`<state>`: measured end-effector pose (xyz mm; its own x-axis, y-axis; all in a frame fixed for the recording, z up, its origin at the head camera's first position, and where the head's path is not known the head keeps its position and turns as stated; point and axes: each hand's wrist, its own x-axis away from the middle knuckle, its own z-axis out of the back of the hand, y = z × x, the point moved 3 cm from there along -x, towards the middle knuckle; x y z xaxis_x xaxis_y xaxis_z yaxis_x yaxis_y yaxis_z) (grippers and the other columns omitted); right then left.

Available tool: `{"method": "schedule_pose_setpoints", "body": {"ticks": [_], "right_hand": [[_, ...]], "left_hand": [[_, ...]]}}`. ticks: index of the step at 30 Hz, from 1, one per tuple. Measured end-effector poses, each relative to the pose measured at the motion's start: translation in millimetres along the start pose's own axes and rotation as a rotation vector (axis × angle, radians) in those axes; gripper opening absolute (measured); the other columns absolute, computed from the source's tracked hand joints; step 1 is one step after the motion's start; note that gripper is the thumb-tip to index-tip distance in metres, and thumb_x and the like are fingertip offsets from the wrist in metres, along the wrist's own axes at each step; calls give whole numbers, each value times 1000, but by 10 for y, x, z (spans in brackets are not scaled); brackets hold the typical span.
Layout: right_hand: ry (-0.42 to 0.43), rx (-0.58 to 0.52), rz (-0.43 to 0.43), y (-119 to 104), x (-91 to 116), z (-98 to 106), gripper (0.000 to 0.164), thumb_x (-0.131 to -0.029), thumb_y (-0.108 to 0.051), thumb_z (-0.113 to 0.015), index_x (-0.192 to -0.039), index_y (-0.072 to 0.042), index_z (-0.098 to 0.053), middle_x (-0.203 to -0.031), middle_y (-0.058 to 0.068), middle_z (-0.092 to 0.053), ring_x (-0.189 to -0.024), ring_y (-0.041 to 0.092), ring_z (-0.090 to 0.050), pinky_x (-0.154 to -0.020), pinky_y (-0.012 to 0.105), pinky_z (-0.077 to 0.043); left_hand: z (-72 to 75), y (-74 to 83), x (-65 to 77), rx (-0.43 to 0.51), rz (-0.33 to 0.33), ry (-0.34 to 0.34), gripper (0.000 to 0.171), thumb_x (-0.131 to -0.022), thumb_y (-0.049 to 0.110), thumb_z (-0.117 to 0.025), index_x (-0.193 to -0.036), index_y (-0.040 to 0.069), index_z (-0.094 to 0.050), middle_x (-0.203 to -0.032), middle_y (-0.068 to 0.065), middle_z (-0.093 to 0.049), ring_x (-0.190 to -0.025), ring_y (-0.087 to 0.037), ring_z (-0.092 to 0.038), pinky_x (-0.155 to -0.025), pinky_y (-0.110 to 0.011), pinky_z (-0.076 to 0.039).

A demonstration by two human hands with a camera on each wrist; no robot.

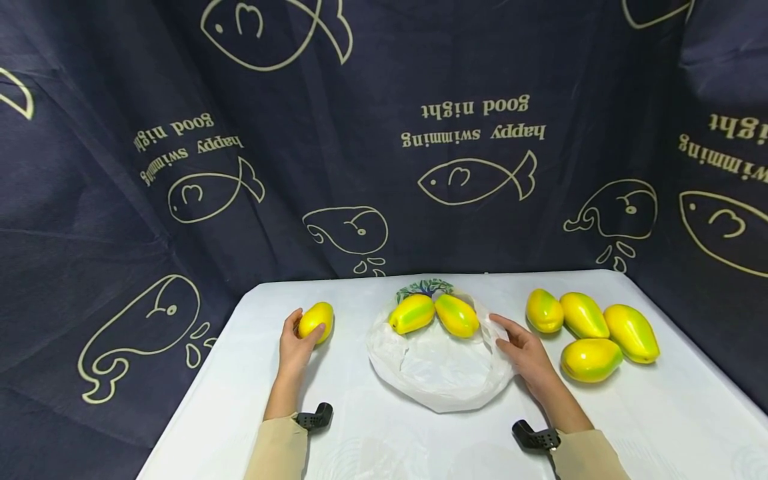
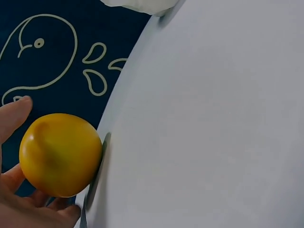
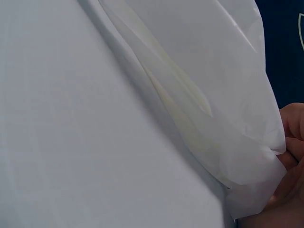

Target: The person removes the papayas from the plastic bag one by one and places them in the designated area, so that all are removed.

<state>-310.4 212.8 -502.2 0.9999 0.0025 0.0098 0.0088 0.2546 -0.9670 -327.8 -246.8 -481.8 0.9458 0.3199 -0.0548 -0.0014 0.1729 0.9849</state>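
Observation:
On the left side of the table, my left hand [image 1: 295,345] holds a yellow papaya [image 1: 316,321], thumb on its near side and fingers round the far left. The left wrist view shows this papaya [image 2: 61,154] end-on among the fingers. A white plastic bag [image 1: 444,400] lies in the middle with its mouth spread wide. Inside its far part sit two yellow-green papayas, one on the left [image 1: 411,314] and one on the right [image 1: 457,316]. My right hand [image 1: 525,353] pinches the bag's right rim; the right wrist view shows the plastic [image 3: 256,190] gathered at the fingers.
Several more papayas [image 1: 592,361] are grouped on the right, beyond my right hand. The white-covered table [image 1: 360,440] ends at a dark curtain [image 1: 384,133] with fish and whale drawings. A printed tree pattern [image 1: 425,287] shows behind the bag.

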Motion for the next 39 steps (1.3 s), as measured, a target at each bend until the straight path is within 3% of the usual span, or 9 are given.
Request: {"method": "schedule_pose_setpoints", "body": {"ticks": [7, 13, 18, 21, 24, 31, 39], "right_hand": [[3, -7, 0, -41, 17, 4, 56, -98, -2, -49, -153, -13, -41, -166, 7, -26, -156, 30, -15, -126, 51, -18], [3, -15, 6, -78, 16, 7, 56, -99, -2, -50, -153, -14, -41, -166, 8, -25, -156, 30, -15, -125, 51, -18], [0, -19, 8, -80, 23, -12, 56, -99, -3, -50, -153, -15, -41, -167, 8, -25, -156, 30, -14, -126, 51, -18], [1, -13, 3, -61, 38, -8, 55, -99, -5, -50, -152, -15, -42, -166, 8, -25, -156, 31, -16, -125, 51, -19], [0, -11, 6, -47, 36, -8, 55, -99, -4, -50, -153, -14, -41, -166, 9, -25, -156, 31, -16, -125, 51, -19], [11, -14, -8, -24, 42, -6, 55, -99, -4, -51, -152, -15, -42, -166, 9, -26, -156, 31, -17, -126, 51, -19], [3, -13, -7, -45, 43, -3, 56, -99, -5, -50, -154, -16, -40, -167, 7, -25, -156, 29, -17, -125, 49, -20]], "left_hand": [[26, 110, -13, -8, -50, 75, 64, -94, 20, -68, -150, 7, -40, -161, -16, -33, -155, -33, -20, -128, -50, -15], [-7, 256, 10, -66, -77, 99, 57, -95, 23, -67, -147, 12, -45, -160, -13, -34, -154, -34, -21, -127, -54, -16], [-53, 422, 87, -162, -197, 191, 48, -94, 19, -67, -139, 10, -54, -154, -13, -42, -149, -35, -31, -124, -54, -23], [-178, 509, 162, -167, -272, 213, 44, -92, 14, -68, -134, 8, -58, -149, -14, -48, -143, -35, -39, -121, -53, -29], [-377, 579, 227, -167, -322, 161, 43, -91, 13, -69, -133, 9, -60, -147, -12, -51, -141, -33, -43, -119, -51, -33], [-902, 677, 354, -259, -398, -49, 47, -92, 17, -69, -136, 11, -57, -148, -11, -50, -143, -32, -43, -119, -51, -35], [-1234, 740, 377, -305, -489, -220, 51, -93, 16, -68, -141, 9, -52, -147, -11, -49, -141, -30, -46, -115, -48, -42]]}}
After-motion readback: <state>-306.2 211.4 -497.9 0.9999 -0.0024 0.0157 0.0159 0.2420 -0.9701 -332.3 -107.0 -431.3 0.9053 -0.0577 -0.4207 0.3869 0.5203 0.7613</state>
